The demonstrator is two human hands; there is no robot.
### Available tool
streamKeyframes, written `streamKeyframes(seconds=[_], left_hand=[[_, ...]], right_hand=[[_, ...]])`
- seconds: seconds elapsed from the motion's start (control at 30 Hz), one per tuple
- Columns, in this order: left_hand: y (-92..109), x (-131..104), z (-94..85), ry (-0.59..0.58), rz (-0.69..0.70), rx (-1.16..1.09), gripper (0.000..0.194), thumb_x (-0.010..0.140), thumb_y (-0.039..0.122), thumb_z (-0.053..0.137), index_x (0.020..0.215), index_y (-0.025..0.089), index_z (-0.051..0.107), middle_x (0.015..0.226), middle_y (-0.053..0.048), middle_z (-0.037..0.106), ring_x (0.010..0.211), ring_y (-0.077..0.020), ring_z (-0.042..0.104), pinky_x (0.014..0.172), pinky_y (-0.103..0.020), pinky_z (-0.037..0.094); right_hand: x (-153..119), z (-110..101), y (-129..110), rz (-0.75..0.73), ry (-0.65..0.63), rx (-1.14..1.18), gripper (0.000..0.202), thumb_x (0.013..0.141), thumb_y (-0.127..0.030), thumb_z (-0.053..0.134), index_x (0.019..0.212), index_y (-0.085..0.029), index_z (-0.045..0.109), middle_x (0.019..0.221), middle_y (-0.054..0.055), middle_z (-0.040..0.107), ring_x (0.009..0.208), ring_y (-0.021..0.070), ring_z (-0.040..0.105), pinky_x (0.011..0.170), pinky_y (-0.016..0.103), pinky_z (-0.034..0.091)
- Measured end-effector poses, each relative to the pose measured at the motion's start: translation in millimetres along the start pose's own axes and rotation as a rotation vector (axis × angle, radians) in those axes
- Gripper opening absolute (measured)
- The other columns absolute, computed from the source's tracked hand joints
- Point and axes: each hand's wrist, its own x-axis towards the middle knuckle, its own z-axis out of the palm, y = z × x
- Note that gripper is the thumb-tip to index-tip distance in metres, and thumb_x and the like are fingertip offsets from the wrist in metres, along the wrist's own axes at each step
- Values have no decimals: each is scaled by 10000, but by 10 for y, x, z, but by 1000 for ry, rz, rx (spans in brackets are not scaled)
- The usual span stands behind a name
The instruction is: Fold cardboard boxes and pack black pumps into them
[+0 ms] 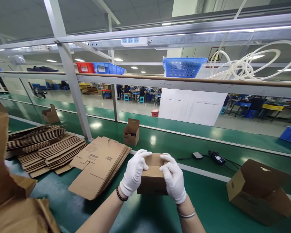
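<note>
Both my hands wear white gloves and hold a small brown cardboard box (152, 186) over the green work surface. My left hand (135, 171) grips its left upper edge, fingers curled over the flap. On the opposite side, my right hand (173, 176) pinches the upper right edge with thumb and fingers. The box's far flap stands up between my hands, and a panel lies folded in below it. To the left lies a stack of flat, unfolded cartons (99, 165) with dark print.
More flat cartons (58, 149) are piled farther left, beside brown paper (21, 210). An open box (254, 191) stands at right, another box (131, 132) on the far belt. A black device with cables (217, 158) lies behind. Overhead, a shelf holds a blue basket (184, 67) and coiled tubing (244, 64).
</note>
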Motion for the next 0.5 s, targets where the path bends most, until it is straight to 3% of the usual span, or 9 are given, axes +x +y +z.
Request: streamKeyframes(seconds=[0.1,0.17,0.2,0.23,0.27,0.33,0.4,0.5], left_hand=[[32,11,-21,-13,12,18,545,930,600,343,673,233,653,913,-115,727,1205,-326,505,1088,-484,327],[58,20,-52,-97,-21,62,463,880,606,465,752,219,686,1170,-131,665,1282,-345,447,1107,-504,313],[63,24,-69,-174,-54,103,414,806,603,589,870,212,707,1342,-132,562,1333,-368,392,1119,-524,298],[57,27,-83,-264,-95,149,505,695,580,720,1040,213,693,1468,-130,432,1374,-393,331,1132,-548,277],[39,29,-96,-351,-141,190,760,561,534,827,1222,222,620,1530,-136,328,1397,-417,284,1141,-572,255],[-26,31,-119,-430,-250,216,1220,353,427,920,1441,234,404,1538,-163,292,1402,-443,258,1147,-609,226],[-118,32,-162,-377,-357,102,1227,387,392,920,1464,226,355,1483,-167,387,1376,-431,323,1137,-602,264],[-271,34,-294,-205,-445,-284,899,648,422,814,1422,220,404,1420,-133,501,1322,-367,443,1102,-515,373]], right_hand=[[2,-30,-26,-43,-18,-7,257,846,-247,535,600,-227,604,1099,99,667,1162,301,561,980,475,449],[0,-62,-31,-66,-13,-20,221,849,-256,551,642,-230,621,1143,100,656,1185,310,552,999,497,438],[0,-80,-27,-80,-2,-27,176,847,-266,569,690,-232,640,1187,103,642,1193,315,549,1012,509,431],[5,-100,-16,-92,11,-23,125,846,-279,586,754,-233,657,1244,106,617,1194,317,552,1018,518,428],[17,-120,4,-103,12,-5,95,847,-300,601,832,-235,668,1303,109,585,1188,316,560,1017,520,434],[65,-168,76,-106,-10,50,205,866,-369,595,1007,-238,666,1397,113,520,1207,313,555,1027,517,435],[142,-231,195,-42,28,69,348,910,-453,520,1155,-234,634,1439,112,488,1274,308,506,1073,518,394],[249,-341,425,266,181,22,521,879,-553,524,1275,-217,572,1432,130,502,1348,313,428,1103,519,356]])
